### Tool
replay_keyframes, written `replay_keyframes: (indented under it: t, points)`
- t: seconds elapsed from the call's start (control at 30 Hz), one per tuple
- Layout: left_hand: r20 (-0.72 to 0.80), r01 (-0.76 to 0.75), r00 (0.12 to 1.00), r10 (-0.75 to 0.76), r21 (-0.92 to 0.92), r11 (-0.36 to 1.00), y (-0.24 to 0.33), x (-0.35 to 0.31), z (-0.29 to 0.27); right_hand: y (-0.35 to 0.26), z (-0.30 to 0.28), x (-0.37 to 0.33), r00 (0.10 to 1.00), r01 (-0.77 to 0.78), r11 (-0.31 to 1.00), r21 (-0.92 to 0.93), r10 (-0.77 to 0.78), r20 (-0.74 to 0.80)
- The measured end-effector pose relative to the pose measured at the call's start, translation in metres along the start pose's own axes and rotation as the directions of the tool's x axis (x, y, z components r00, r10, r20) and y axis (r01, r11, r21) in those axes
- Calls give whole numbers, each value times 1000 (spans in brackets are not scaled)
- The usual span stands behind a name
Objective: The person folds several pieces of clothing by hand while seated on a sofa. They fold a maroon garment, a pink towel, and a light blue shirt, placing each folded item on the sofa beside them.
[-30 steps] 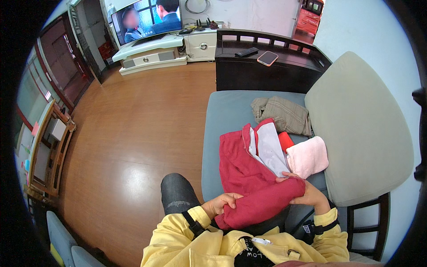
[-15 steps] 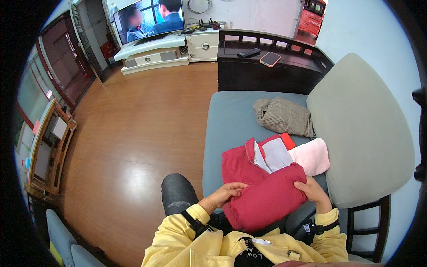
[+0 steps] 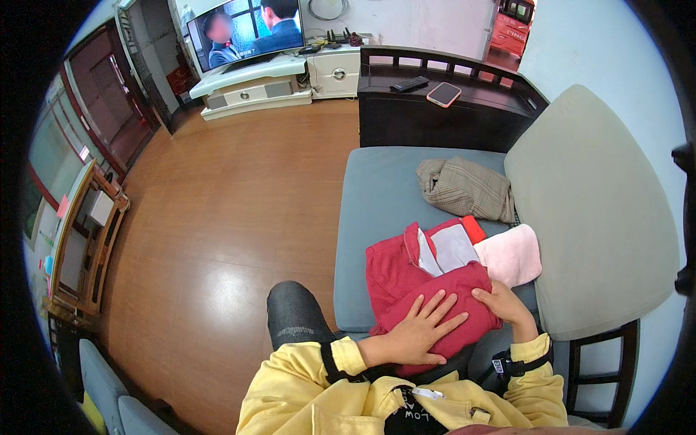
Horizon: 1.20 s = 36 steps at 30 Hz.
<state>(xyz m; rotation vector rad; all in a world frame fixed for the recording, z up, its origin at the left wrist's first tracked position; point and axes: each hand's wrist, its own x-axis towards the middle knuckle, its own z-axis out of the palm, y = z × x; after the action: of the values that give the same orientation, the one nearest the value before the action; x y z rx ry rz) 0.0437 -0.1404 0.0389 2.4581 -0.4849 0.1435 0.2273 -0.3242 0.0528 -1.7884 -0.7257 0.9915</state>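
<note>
A red garment with a pale grey lining [image 3: 391, 264] lies partly folded over my lap and the front of the sofa seat. My left hand [image 3: 417, 335] rests flat on its near folded part, fingers spread. At the garment's right edge, my right hand [image 3: 506, 303] pinches the cloth, thumb on top and fingers hidden beneath. Just beyond that hand is a folded pink cloth [image 3: 512, 255], with a small bright red item [image 3: 473, 229] beside it. Farther back sits a folded grey-brown checked garment [image 3: 467, 190].
The blue-grey sofa seat [image 3: 388, 185] has a large backrest cushion [image 3: 591, 217] on its right. A dark wooden armrest [image 3: 428, 123] at the far end bears a remote control [image 3: 409, 84] and a phone [image 3: 444, 94]. A television [image 3: 246, 32] stands at the back left.
My left hand has let go of the garment's left edge, moved right and flattened on top of the fold. The right hand still grips the right edge.
</note>
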Motion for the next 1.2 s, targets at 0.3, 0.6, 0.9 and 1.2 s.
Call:
replay_keyframes:
  t: [0.3,0.6,0.9,1.2]
  points:
    - [55,70,996,-73,55,996,4,-1,8,25,-10,-5,995,-95,874,476,87,39]
    - [163,111,974,-158,267,957,35,1,-1,18,-3,-3,997,42,855,518,-3,-75]
    - [148,91,980,-133,259,962,29,-4,1,18,-6,-11,994,55,889,455,-8,-106]
    - [64,93,993,-98,74,993,32,-18,4,23,-3,-3,990,127,827,548,-73,-120]
